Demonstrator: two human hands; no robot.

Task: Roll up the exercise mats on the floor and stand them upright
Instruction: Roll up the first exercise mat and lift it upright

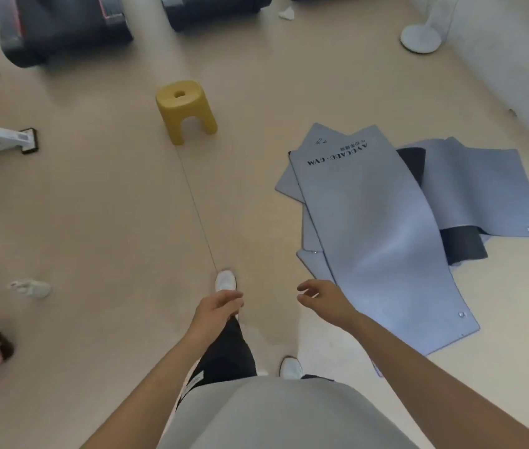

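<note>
Beige floor [94, 222] bearing grey mats [370, 222] at two o'clock, lengthwise toward twelve, nearest right hand [323, 301]; that and left hand [219, 307] slack, empty.
</note>
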